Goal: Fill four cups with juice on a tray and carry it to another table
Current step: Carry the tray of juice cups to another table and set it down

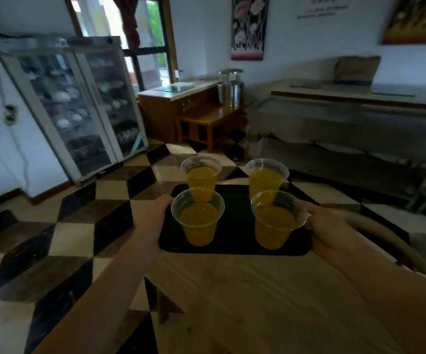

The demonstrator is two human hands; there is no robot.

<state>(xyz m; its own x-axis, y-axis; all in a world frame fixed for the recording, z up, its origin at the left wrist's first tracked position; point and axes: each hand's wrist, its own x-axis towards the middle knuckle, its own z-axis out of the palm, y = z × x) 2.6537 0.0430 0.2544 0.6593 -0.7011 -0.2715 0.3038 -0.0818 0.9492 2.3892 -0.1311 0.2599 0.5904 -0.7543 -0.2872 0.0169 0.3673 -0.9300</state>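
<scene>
A black tray carries several clear plastic cups of orange juice: far left cup, far right cup, near left cup, near right cup. All stand upright. My left hand grips the tray's left edge, and my right hand grips its right edge. The tray is over the far end of a light wooden table; whether it touches the top I cannot tell.
A glass-door display cabinet stands at the left wall. A wooden sideboard and a low wooden table are ahead. A long grey counter runs at right. A curved chair back sits by my right hand. The floor is checkered.
</scene>
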